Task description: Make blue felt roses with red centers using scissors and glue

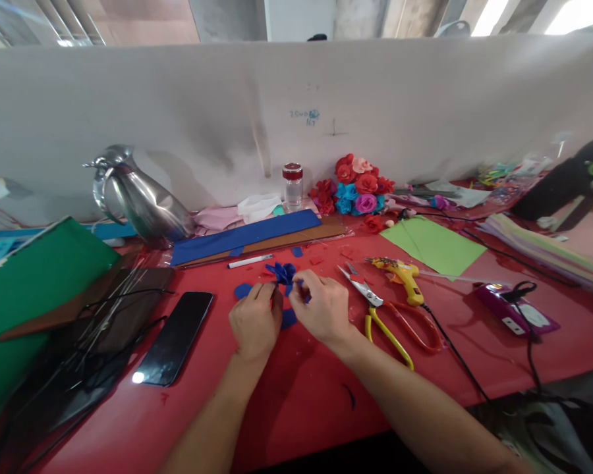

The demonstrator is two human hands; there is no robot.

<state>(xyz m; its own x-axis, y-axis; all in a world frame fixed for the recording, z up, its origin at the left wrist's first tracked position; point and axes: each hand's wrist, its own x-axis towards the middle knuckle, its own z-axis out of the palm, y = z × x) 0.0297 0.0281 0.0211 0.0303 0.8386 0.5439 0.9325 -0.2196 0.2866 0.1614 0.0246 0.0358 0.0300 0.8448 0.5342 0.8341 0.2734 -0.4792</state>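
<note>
A small dark blue paper flower [281, 271] is held up between my two hands over the red tabletop. Its petals point away from me. My left hand [257, 318] is closed, its fingertips pinched at the flower's near left side. My right hand [322, 303] has thumb and forefinger curled together at the right petals. The fingers hide the flower's base. Cut blue paper pieces lie around and under the hands, among them a rounded piece [242, 290] on the left and another piece [288, 319] below.
Right of my hands lie scissors [373, 297], a yellow glue gun [406, 279] and a purple power strip [514, 309]. A phone [175, 339] lies left. Behind are a white pen [250, 261], blue paper strip [247, 236], steel jug [145, 197], glass bottle [292, 191] and paper flower bunch [360, 185].
</note>
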